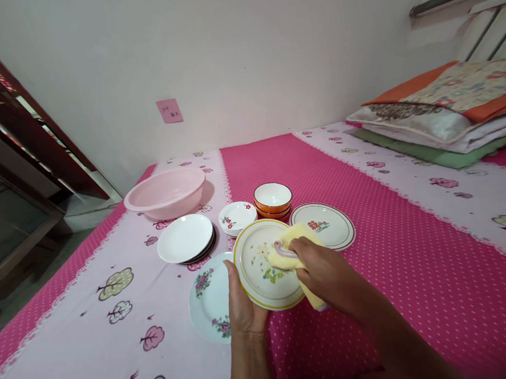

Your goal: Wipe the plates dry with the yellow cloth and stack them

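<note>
My left hand (245, 307) grips a yellow-rimmed plate (258, 280) from below and at its left edge, thumb up along the rim. The plate is raised and tilted toward me, with a floral print in its middle. In my right hand (317, 265) a yellow cloth (298, 235) with a purple edge is bunched and pressed on the plate's face. Below and left of that plate lies a pale plate with purple flowers (208, 295), partly hidden by my left hand. An oval plate with a red print (341, 224) lies behind my right hand.
A stack of white plates (185, 238), small flowered plates (237, 216) and stacked orange bowls (273, 197) stand farther back. A pink basin (167, 194) sits at the back left. Folded bedding (445, 115) is piled at the right, against the wall (249, 58).
</note>
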Demonstrator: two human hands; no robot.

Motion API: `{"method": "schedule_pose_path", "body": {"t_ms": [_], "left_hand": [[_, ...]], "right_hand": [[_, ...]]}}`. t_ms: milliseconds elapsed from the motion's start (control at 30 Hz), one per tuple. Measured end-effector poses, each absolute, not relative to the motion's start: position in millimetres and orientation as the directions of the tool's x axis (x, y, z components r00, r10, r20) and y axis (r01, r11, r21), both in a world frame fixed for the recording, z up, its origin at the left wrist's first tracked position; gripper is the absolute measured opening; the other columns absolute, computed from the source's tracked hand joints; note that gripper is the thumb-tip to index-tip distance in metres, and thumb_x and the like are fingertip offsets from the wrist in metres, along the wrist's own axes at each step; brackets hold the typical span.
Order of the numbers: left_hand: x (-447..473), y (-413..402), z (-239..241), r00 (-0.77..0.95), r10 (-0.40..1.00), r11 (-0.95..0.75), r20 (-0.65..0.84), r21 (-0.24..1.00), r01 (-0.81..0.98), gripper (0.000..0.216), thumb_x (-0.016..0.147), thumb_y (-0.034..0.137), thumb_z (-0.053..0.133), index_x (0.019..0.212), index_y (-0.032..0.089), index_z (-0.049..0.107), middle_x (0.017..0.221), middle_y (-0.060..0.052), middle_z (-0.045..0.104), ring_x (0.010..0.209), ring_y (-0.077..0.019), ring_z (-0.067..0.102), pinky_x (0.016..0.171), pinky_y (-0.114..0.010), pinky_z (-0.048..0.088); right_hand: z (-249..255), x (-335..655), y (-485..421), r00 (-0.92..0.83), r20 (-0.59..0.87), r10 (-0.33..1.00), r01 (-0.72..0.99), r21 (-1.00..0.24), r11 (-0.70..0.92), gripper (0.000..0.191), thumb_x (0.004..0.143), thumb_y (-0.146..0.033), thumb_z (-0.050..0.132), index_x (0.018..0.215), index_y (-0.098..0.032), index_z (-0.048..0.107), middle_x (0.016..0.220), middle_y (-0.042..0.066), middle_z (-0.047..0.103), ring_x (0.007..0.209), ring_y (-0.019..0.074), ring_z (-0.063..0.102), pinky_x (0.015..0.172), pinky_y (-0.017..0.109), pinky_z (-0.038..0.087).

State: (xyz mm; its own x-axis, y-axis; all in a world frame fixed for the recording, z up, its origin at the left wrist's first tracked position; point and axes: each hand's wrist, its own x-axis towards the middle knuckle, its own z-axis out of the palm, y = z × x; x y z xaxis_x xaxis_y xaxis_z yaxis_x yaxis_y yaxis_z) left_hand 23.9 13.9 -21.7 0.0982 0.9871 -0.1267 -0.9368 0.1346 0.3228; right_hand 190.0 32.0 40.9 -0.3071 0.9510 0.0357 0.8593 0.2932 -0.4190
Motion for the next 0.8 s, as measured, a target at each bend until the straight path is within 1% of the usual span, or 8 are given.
{"method": "schedule_pose_path", "body": {"t_ms": [100,200,367,433,500,567,633,800], "left_hand": [[21.2,14.3,-19.8,0.063,0.986,0.108,-0.153,0.308,-0.945,0.073,0.099,0.069,0.042,0.145,0.015,0.06,0.141,-0.019,0.067,0.143,-0.0356,0.051,0.122,-0.054,0.036],[17.2,13.8,-20.7,0.071,0.983,0.118,-0.167,0.296,-0.948,0.079,0.096,0.074,0.043,0.138,0.01,0.065,0.134,-0.022,0.071,0.138,-0.0372,0.056,0.12,-0.055,0.038],[10.0,7.2,-23.3,0.333,0.938,0.347,-0.098,0.253,-0.903,0.083,0.089,0.082,0.048,0.11,0.006,0.077,0.107,-0.021,0.079,0.124,-0.041,0.066,0.115,-0.056,0.043],[10.7,4.1,-20.6,0.291,0.952,0.306,-0.094,0.265,-0.915,0.07,0.094,0.073,0.049,0.105,0.01,0.078,0.095,-0.015,0.08,0.116,-0.0376,0.071,0.112,-0.054,0.047],[14.7,2.1,-15.4,0.153,0.978,0.189,-0.14,0.291,-0.938,0.054,0.104,0.056,0.043,0.107,0.016,0.078,0.09,-0.008,0.08,0.109,-0.0306,0.074,0.107,-0.046,0.053],[21.2,1.7,-9.9,0.022,0.98,0.086,-0.2,0.314,-0.945,0.051,0.109,0.04,0.031,0.111,0.021,0.078,0.092,-0.005,0.081,0.105,-0.0242,0.076,0.101,-0.037,0.056],[28.5,2.9,-6.4,-0.024,0.971,0.056,-0.236,0.327,-0.943,0.055,0.11,0.032,0.023,0.115,0.023,0.077,0.097,-0.005,0.082,0.107,-0.0217,0.075,0.099,-0.032,0.057],[42.9,7.6,-11.9,0.074,0.966,0.159,-0.249,0.341,-0.927,0.046,0.108,0.04,0.038,0.142,0.02,0.064,0.128,-0.01,0.075,0.124,-0.0243,0.068,0.114,-0.037,0.047]], "right_hand": [[50.4,188.7,15.8,-0.466,0.047,0.883,0.748,-0.512,0.422,0.036,0.079,-0.002,0.048,0.11,-0.017,0.061,0.11,0.009,0.068,0.1,0.0237,0.064,0.086,0.033,0.043],[55.8,179.3,1.6,-0.567,0.019,0.824,0.674,-0.563,0.477,0.027,0.078,-0.004,0.051,0.098,-0.02,0.061,0.101,0.006,0.068,0.091,0.0212,0.063,0.078,0.03,0.042],[53.1,156.2,-9.3,-0.642,0.036,0.766,0.614,-0.573,0.542,0.028,0.075,-0.004,0.053,0.096,-0.02,0.063,0.097,0.004,0.068,0.084,0.0197,0.063,0.074,0.03,0.042],[50.4,149.6,-9.4,-0.651,0.068,0.756,0.585,-0.59,0.557,0.035,0.076,-0.003,0.052,0.104,-0.021,0.065,0.101,0.004,0.067,0.089,0.02,0.063,0.078,0.03,0.045],[48.3,145.0,-7.9,-0.645,0.106,0.757,0.56,-0.609,0.562,0.046,0.076,-0.002,0.051,0.115,-0.022,0.066,0.106,0.004,0.066,0.096,0.0203,0.064,0.085,0.031,0.047],[46.7,141.8,-5.4,-0.623,0.141,0.77,0.551,-0.62,0.559,0.056,0.077,-0.001,0.05,0.127,-0.022,0.063,0.113,0.006,0.065,0.104,0.0213,0.063,0.091,0.033,0.049],[45.3,139.5,-2.1,-0.592,0.185,0.785,0.548,-0.622,0.559,0.064,0.078,0.0,0.049,0.138,-0.022,0.058,0.118,0.008,0.064,0.108,0.0226,0.063,0.095,0.036,0.05],[43.0,139.5,7.9,-0.463,0.31,0.83,0.597,-0.583,0.551,0.069,0.081,0.0,0.046,0.146,-0.021,0.053,0.119,0.01,0.062,0.11,0.0261,0.061,0.096,0.041,0.053]]}}
